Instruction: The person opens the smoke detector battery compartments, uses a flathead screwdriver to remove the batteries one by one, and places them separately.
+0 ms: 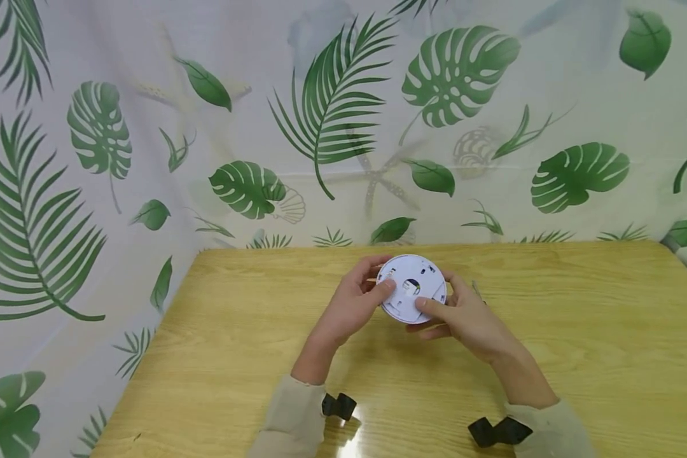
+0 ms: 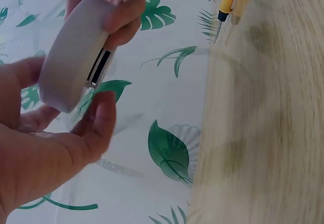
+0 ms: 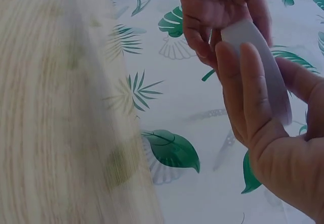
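Note:
Both hands hold a round white smoke detector [image 1: 399,304] above the far part of the table, its slotted back face toward the head camera. That face has a hole in the middle with something pale inside. My left hand [image 1: 350,305] grips the left edge, thumb on the back face and fingers behind. On the lower right, my right hand [image 1: 472,318] has its thumb on the same face, with its fingers beneath. In the left wrist view the detector's [image 2: 73,57] smooth side shows, along with a dark slot in its edge.
A screwdriver [image 2: 230,1] with an orange-yellow handle lies on the wooden table [image 1: 235,318]; in the head view it is mostly hidden behind the right hand. Leaf-printed cloth [image 1: 366,210] hangs behind the table and along its left side. Black mounts [image 1: 339,406] sit at both wrists.

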`<state>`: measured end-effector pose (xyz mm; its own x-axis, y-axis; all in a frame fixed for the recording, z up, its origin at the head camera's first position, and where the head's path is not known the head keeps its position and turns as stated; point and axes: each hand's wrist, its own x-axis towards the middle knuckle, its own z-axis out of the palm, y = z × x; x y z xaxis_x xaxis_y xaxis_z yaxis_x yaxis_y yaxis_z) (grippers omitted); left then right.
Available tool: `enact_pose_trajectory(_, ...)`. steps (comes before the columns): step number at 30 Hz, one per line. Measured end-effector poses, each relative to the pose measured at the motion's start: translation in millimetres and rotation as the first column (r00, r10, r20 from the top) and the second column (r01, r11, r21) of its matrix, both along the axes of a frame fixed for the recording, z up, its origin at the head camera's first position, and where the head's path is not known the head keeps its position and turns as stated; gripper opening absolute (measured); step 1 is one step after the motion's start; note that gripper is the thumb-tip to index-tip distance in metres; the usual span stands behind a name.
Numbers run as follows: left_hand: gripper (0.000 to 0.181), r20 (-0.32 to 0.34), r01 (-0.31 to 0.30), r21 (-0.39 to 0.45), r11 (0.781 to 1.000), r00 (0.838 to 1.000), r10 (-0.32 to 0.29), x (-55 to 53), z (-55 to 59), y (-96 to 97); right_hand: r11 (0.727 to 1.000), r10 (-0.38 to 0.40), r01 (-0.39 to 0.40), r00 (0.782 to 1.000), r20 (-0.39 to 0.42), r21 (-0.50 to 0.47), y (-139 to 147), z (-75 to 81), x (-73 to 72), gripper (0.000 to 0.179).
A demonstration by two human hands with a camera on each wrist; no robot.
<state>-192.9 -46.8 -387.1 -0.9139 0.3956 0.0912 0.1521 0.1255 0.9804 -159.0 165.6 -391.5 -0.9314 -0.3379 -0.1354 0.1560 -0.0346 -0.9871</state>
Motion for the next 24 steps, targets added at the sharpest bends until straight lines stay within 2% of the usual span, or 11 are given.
enact_pose_trajectory(2, 0.051, -0.005, 0.042, -0.048, 0.998, 0.999, -0.043, 2.8, -0.5, 0.2, 1.0, -0.021, 0.022, 1.0, 0.005, -0.008, -2, 0.1, 1.4, 0.069)
enact_pose_trajectory(4, 0.058, 0.002, 0.048, -0.073, 0.996, 0.999, -0.048, 4.6, -0.1, 0.1, 0.999, -0.04, 0.04, 0.999, 0.004, 0.01, -4, 0.9, 2.6, 0.068)
enact_pose_trajectory(7, 0.055, -0.003, -0.002, -0.031, 1.0, 1.0, 0.002, 3.1, 2.3, -0.7, 0.993, -0.062, 0.065, 0.998, -0.033, 0.094, -7, 3.2, 3.2, 0.066)
enact_pose_trajectory(9, 0.05, -0.033, -0.044, 0.0, 0.999, 0.998, 0.044, 0.5, 4.3, -2.2, 0.986, -0.067, 0.076, 0.996, -0.065, 0.145, -9, 3.9, 2.6, 0.066)
enact_pose_trajectory(11, 0.043, -0.072, -0.053, 0.019, 0.998, 0.996, 0.054, 0.2, 7.4, -3.3, 0.984, -0.064, 0.079, 0.994, -0.094, 0.159, -10, 4.7, 3.3, 0.065)
enact_pose_trajectory(15, 0.04, -0.102, 0.036, 0.0, 0.999, 0.994, -0.036, 0.9, 8.0, -5.9, 0.991, -0.059, 0.075, 0.988, -0.145, 0.109, -13, 2.2, 5.2, 0.064)
enact_pose_trajectory(19, 0.047, -0.029, 0.15, -0.013, 0.989, 0.988, -0.15, 0.7, 6.4, -6.0, 0.985, -0.117, 0.141, 0.97, -0.212, 0.101, -13, 3.2, 7.9, 0.057)
enact_pose_trajectory(21, 0.053, 0.005, 0.195, 0.008, 0.981, 0.981, -0.195, -0.8, 5.4, -5.0, 0.977, -0.156, 0.185, 0.958, -0.243, 0.104, -13, 5.8, 8.1, 0.054)
enact_pose_trajectory(24, 0.058, 0.038, 0.223, 0.05, 0.974, 0.974, -0.225, -2.9, 3.0, -2.5, 0.973, -0.169, 0.204, 0.949, -0.267, 0.109, -13, 9.3, 8.0, 0.055)
